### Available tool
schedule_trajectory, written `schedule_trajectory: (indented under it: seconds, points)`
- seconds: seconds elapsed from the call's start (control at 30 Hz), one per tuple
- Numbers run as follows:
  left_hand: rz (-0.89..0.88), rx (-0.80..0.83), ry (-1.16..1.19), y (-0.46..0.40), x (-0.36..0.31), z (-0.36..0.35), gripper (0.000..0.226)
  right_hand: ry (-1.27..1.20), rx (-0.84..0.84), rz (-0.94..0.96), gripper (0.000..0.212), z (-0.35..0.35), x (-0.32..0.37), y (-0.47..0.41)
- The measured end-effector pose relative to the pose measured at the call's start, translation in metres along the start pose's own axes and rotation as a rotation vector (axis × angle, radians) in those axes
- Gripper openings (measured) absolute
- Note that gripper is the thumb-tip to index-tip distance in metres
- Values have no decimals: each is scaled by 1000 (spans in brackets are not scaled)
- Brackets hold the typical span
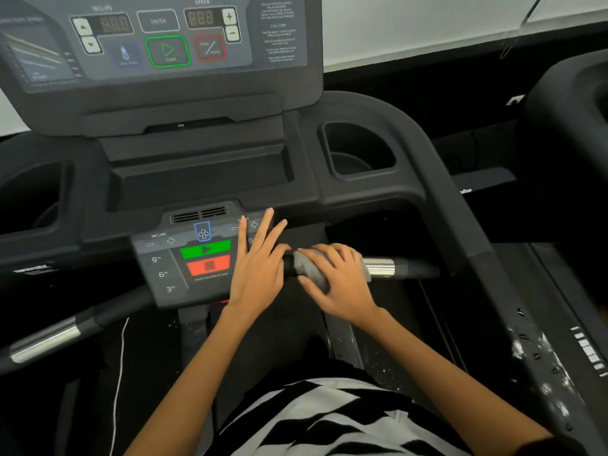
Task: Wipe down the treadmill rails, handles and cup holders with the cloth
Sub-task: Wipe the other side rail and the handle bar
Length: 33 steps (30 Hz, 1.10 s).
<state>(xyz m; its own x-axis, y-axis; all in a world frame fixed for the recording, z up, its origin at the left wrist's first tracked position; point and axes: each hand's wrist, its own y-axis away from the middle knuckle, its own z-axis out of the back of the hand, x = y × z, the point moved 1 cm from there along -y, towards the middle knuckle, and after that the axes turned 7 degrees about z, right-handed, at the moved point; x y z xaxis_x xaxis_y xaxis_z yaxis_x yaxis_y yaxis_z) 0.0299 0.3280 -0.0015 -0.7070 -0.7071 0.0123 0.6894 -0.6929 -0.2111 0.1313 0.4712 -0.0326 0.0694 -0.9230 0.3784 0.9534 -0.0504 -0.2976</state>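
A grey cloth (306, 266) is wrapped over the right front handle (404, 268), a black bar with a chrome band. My right hand (339, 284) grips the cloth around that bar, fingers curled over the top. My left hand (260, 261) lies flat with straight fingers on the right side of the small control panel (184, 268), just left of the cloth. The left front handle (49, 337) slants down at the lower left. The right cup holder (358, 153) and left cup holder (33, 195) sit either side of the console. The right side rail (460, 209) curves down the right.
The main display console (158, 44) with incline and speed buttons stands at the top. A thin white cord (120, 373) hangs at the lower left. A neighbouring machine (569, 126) stands to the right. White specks mark the right deck edge (543, 357).
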Motion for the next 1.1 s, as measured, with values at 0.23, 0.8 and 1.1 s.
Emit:
schedule_trajectory:
  seconds: [0.23, 0.8, 1.1]
  points:
    - [-1, 14, -33, 0, 1, -2, 17, 86, 21, 161, 51, -15, -2, 11]
    - [-5, 3, -80, 1, -4, 2, 26, 29, -183, -285, 48, 0, -21, 41]
    - [5, -21, -80, 1, -4, 0, 52, -5, 99, 100, 46, 4, -14, 16]
